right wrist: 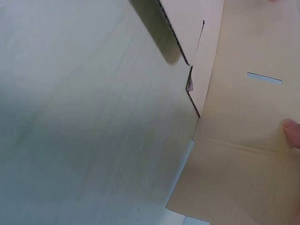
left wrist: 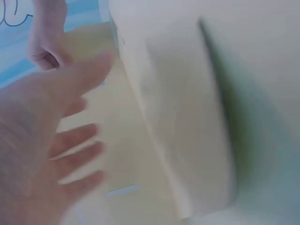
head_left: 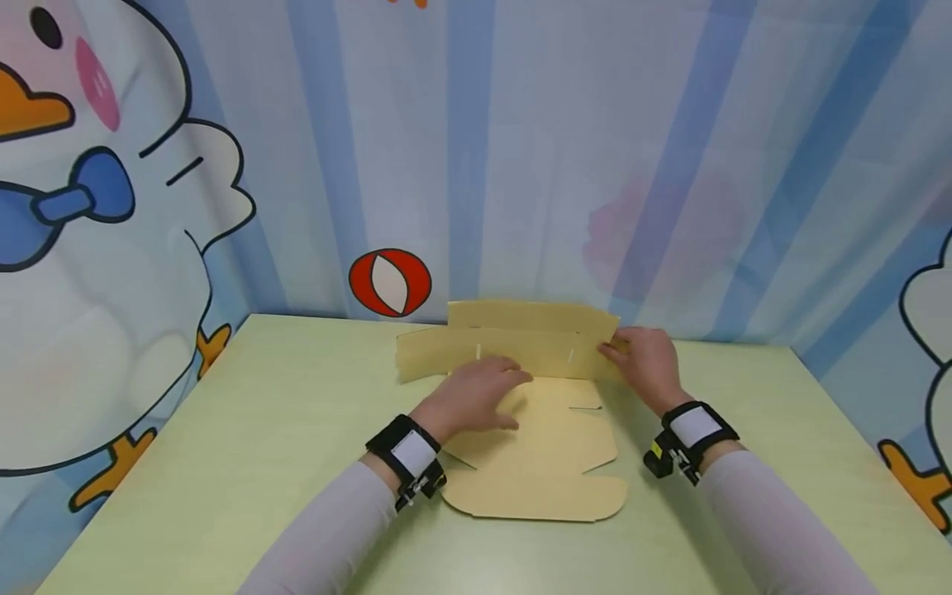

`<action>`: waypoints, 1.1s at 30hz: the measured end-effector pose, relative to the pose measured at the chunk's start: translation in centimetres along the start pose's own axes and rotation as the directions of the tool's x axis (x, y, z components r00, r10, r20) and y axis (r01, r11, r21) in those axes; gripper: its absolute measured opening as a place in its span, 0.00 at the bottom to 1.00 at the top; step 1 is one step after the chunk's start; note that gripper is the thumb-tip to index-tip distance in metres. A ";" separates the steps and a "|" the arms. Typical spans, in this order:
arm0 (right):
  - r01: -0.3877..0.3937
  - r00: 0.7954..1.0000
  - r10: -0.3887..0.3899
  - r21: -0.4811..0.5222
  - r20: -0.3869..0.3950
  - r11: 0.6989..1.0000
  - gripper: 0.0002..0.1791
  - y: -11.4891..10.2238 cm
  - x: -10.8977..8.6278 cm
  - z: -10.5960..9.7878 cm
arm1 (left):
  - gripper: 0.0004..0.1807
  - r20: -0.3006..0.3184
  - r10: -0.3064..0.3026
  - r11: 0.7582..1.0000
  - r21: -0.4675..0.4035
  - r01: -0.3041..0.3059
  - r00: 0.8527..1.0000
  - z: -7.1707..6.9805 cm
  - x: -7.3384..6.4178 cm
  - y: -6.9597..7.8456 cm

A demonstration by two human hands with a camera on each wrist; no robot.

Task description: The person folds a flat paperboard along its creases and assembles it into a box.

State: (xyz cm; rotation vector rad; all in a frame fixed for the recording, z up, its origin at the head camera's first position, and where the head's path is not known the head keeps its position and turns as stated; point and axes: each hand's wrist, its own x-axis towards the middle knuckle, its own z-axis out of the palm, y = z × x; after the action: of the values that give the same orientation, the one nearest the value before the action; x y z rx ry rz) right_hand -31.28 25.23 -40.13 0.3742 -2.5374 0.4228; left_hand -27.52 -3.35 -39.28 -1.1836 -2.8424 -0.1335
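Note:
A flat, die-cut cardboard box blank [head_left: 550,434] lies on the table, its rear panel [head_left: 535,351] folded up toward the wall. Two narrow slots [right wrist: 265,78] cut through that panel. My left hand [head_left: 472,399] is over the blank's left half, just in front of the raised panel. In the left wrist view its fingers [left wrist: 77,154] are straight and spread, with nothing between them and the thumb. At the panel's right end my right hand [head_left: 649,364] pinches the cardboard. The right thumb [right wrist: 292,133] presses on its near face, while the other fingers are mostly hidden behind it.
The pale green table [head_left: 297,463] ends at a cloth backdrop [head_left: 535,165] printed with stripes and cartoon birds. A rounded front flap [head_left: 531,497] of the blank points toward me. Side flaps stick out at both ends of the raised panel.

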 end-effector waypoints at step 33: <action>0.011 1.000 -0.011 0.026 0.008 1.000 0.15 0.1 -0.4 0.0 | 0.26 -0.356 -0.052 0.965 0.221 0.139 0.933 -2.9 3.8 -0.4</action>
State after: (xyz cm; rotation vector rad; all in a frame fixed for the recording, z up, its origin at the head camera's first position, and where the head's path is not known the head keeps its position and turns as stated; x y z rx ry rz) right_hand -31.00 25.36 -40.33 0.3998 -2.5385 0.4514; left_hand -30.39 -1.23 -36.11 -0.8720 -2.5173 0.0037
